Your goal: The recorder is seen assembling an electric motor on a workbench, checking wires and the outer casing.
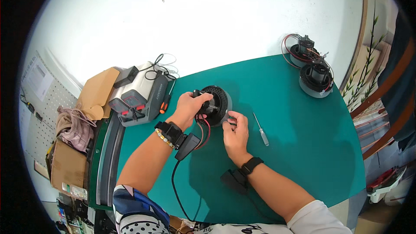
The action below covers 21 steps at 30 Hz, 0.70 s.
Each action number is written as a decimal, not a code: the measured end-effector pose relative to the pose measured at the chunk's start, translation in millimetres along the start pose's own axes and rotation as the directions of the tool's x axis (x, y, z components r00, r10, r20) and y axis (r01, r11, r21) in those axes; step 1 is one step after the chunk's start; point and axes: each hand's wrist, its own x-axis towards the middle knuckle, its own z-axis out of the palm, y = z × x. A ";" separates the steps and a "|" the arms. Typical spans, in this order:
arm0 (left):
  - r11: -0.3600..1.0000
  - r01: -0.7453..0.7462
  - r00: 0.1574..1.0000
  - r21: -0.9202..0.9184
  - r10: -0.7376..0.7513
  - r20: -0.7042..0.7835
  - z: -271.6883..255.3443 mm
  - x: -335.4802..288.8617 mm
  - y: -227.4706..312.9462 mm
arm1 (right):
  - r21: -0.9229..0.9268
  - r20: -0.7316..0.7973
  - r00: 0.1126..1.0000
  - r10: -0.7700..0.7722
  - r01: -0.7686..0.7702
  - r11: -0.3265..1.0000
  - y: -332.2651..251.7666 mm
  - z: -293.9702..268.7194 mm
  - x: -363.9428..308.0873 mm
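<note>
At the far left edge of the bench, a crumpled cloth (74, 126) and a cardboard flap (99, 90) sit off the working surface, and a grey and white box-shaped device (141, 95) with looped cables rests at the mat's corner; beside it lies an orange-handled screwdriver (164, 103), within easy reach but out of the way. The left hand (189, 107) is closed over the upper left of the round motor unit (215, 104), fingers curled around a black part on top, apparently steadying the unit so that it does not turn or slide on the green mat (286, 156). The unit stands near the middle of the mat, directly before the person. It is a round black body with a ribbed rim and a grey outer ring; red and black wires (205, 131) trail from its lower side toward the wrist. The right hand (236, 131) meets the unit's lower right edge with fingertips pinched narrowly together; whether a small part sits between them cannot be told. Just right of that hand a slim screwdriver (261, 130) with a clear handle lies flat on the mat, set down close by. At the far right corner, two similar round units (313, 71) with red wiring stand side by side, well apart from the work.
</note>
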 end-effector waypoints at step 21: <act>0.956 -0.293 0.956 -0.003 0.293 0.019 -35.8 -68.3 -93.7 | -0.126 0.064 0.998 -0.002 0.010 0.992 8.4 -3.5 2.4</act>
